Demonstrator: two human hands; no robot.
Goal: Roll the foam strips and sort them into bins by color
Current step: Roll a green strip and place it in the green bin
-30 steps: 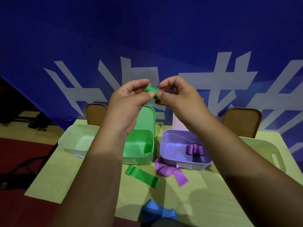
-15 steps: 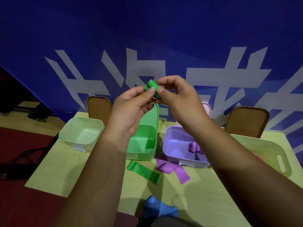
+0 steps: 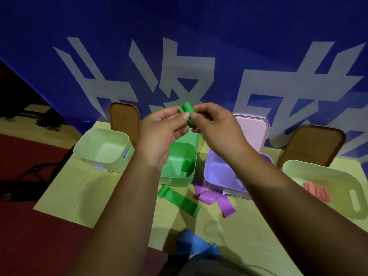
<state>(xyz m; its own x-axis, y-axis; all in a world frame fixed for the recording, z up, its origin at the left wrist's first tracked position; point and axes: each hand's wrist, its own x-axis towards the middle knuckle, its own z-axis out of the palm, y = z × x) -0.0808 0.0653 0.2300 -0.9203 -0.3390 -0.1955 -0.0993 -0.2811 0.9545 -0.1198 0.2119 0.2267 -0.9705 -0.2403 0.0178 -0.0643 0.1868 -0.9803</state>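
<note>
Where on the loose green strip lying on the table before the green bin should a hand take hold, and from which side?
Pinch the green strip at its curled left end, coming down from above. That end stands up off the table; the rest lies flat, leaving little to get fingers under.

green roll: rolled up, lifted in the air, at 12 o'clock of the green bin
green strip: lies flat, one end curled, at 6 o'clock of this bin
purple strip: crumpled, at 6 o'clock of the purple bin
blue strip: crumpled, nearest to the viewer
</note>
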